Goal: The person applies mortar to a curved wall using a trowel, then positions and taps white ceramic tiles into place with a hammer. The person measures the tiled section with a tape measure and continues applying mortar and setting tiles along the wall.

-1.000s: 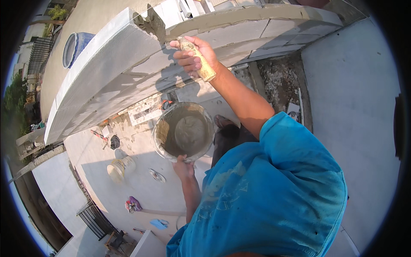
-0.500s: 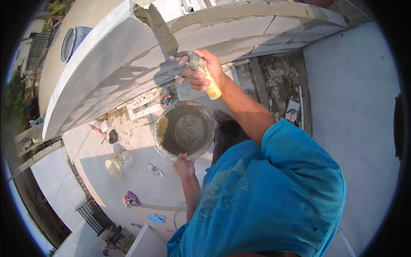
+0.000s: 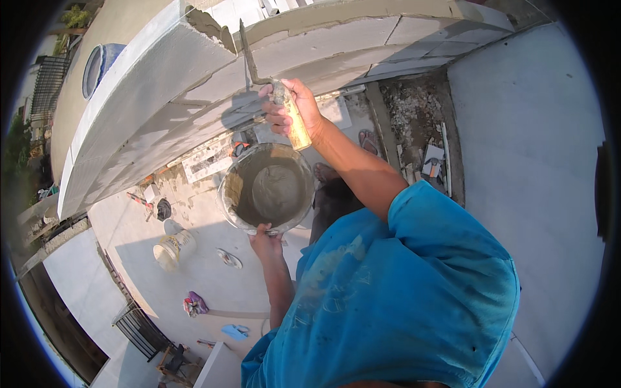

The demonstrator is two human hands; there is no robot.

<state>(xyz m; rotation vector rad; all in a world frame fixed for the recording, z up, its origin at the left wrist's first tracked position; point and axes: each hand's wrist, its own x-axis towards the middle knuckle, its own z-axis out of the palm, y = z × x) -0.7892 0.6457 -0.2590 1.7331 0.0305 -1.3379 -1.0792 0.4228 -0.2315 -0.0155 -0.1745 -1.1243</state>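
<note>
The right hand (image 3: 294, 110) was closed around the yellow handle of a trowel (image 3: 297, 132), whose thin, grey-smeared blade rose ahead of the fingers, seen nearly edge-on. Whether the blade carried any mortar, or touched the wall (image 3: 142, 116) just beyond it, could not be told.

The left hand (image 3: 265, 242) gripped the near rim of a bucket (image 3: 238, 194), the thumb over the edge. The bucket lay straight ahead of that hand and below the right one, with wet grey mortar (image 3: 275, 184) inside. Ahead and to the left of the right hand, a rough mortar patch (image 3: 210, 29) covered the broken top of the pale wall; ahead and to the right, a smoother mortar bed (image 3: 356, 18) ran along it.

With one hand seen on the rim, the bucket could tip or slip if its weight pulled away from the thumb, perhaps spilling toward the foot (image 3: 325, 172) to the right of the left hand. A turn of the right wrist could shed any mortar on the blade down the wall's face, and a careless swing might knock the patch's ragged edge loose.
</note>
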